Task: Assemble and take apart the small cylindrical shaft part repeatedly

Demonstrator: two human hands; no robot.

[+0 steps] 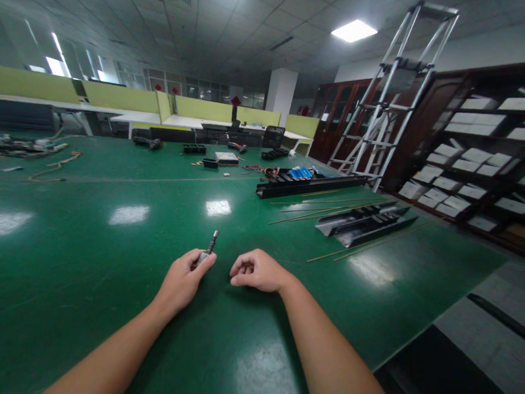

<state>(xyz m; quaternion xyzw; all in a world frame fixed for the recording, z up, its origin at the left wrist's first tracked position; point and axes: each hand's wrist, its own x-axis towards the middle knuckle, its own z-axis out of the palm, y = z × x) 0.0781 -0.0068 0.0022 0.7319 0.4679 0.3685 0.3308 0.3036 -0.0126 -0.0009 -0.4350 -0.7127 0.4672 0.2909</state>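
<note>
My left hand (183, 282) is closed around a small grey metal fitting with a dark, ribbed stem (213, 242). The stem points up past my thumb and ends in a bright silver tip; the lower part of the fitting is hidden in my fingers. Just to the right, apart from it, my right hand (258, 271) hovers low over the green tabletop (75, 253). Its fingers are curled in towards the thumb, and I cannot see whether anything small is inside them.
Black metal channels (362, 225) and thin brass-coloured rods (331, 253) lie to the right. Behind them, a longer black channel (310, 186) has blue packets (301, 173) beside it. Far left are cables (56, 168). A ladder (388, 97) and shelves (480, 150) stand beyond.
</note>
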